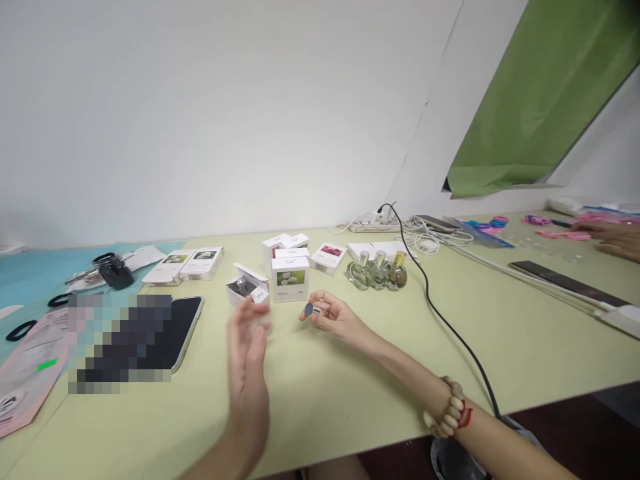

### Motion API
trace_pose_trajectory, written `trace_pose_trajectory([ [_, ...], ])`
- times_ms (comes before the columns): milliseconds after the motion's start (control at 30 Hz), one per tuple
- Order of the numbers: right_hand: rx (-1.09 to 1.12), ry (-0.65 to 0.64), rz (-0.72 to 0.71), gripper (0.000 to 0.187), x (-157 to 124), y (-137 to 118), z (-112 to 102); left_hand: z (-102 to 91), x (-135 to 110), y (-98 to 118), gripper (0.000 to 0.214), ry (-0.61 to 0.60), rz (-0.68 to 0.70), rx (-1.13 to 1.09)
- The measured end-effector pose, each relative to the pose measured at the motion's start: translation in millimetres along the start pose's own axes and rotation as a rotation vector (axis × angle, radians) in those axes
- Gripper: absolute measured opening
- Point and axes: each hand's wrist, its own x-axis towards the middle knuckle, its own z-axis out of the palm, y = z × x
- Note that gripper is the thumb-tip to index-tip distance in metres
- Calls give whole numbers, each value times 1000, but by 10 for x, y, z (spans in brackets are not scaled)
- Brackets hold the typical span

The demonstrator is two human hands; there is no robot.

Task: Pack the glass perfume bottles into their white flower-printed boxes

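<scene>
My right hand (340, 320) pinches a small round dark-faced piece (309, 309) with a bright metallic edge, just above the table. My left hand (249, 373) is raised to its left, its fingers smeared by motion. Whether anything lies between them does not show. Right behind its fingertips is an opened small white box (245, 285) with its flap up and something dark and shiny inside. A white box with a green flower picture (291, 281) stands upright between and beyond my hands, with more boxes behind it. Glass perfume bottles (379, 272) stand to the right.
At left lie two white boxes (203, 263), a dark jar (114, 270), a phone (185, 330) and a pink sheet (37, 373). A black cable (445, 320) crosses the table's right side from a power strip (373, 227). Another person's hand (615, 237) is at far right.
</scene>
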Motion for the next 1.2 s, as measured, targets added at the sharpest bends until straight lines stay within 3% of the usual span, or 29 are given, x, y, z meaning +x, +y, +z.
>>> trace_pose_trajectory([
  [100,-129,-54,19,34,13,-63,-1,287,-145,-56,39,-100,-743,-435],
  [133,-215,-72,8,31,9,-88,-1,371,-138,-104,39,-114,-915,-542],
  [200,-393,-99,-40,27,-4,-138,-5,500,-76,-197,34,-81,-1004,-720],
  [400,-599,-116,-141,24,-25,-302,-43,597,55,-283,27,36,-1005,-833],
  [600,-751,210,-157,26,-15,-224,-303,451,27,-257,37,25,-998,-809],
  [700,-871,162,-71,24,-23,-21,-474,358,26,-208,41,-22,-1048,-832],
  [800,-942,114,-22,27,-44,41,-510,267,42,-152,45,-92,-1108,-882],
  [967,-1042,205,-166,26,-93,-341,-140,137,41,-46,50,-213,-1157,-898],
  [1067,-956,69,-182,24,-127,-542,190,75,12,52,50,-272,-1127,-890],
  [1200,-756,-118,-129,21,-131,-577,491,-30,-9,197,52,-379,-1046,-907],
])
